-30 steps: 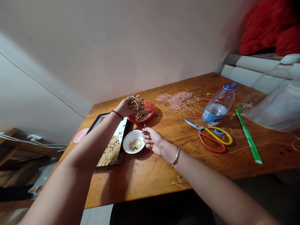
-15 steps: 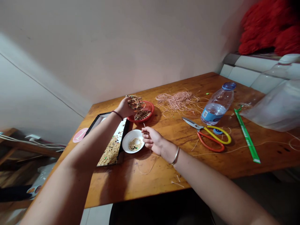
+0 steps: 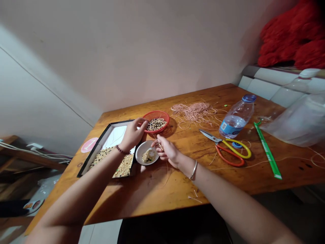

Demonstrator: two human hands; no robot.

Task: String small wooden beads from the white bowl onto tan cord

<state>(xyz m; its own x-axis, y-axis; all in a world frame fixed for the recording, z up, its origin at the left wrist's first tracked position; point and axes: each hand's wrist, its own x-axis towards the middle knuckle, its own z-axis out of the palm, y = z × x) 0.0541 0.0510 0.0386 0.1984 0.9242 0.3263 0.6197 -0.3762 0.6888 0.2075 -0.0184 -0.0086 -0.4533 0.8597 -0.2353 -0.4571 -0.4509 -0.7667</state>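
Observation:
My left hand (image 3: 133, 134) hovers over the inner edge of a black-rimmed tray (image 3: 86, 162), beside a red basket (image 3: 167, 119). Its fingers are apart, and I see nothing held in them. In the basket lie strings of beads (image 3: 155, 124), pale and dark. Closed fingers of my right hand (image 3: 169, 151) grip a beaded string (image 3: 161, 147) with a thin end poking up; thread hangs below. That hand is at the right rim of a white bowl (image 3: 139, 156), which holds pale beads (image 3: 148, 156). Loose pale and dark beads (image 3: 124, 167) cover the near part of the tray.
Behind lies a tangle of pink cord (image 3: 194, 113). To the right are scissors (image 3: 228, 149) with red and yellow handles, a water bottle (image 3: 235, 118), a green wrapper strip (image 3: 267, 150) and a clear plastic bag (image 3: 297, 118). A round pink tag (image 3: 88, 145) sits left of the tray.
The bead strings that my left hand held over the basket now lie in it. That hand has let go and come back toward the tray. My right hand has shifted slightly right and down.

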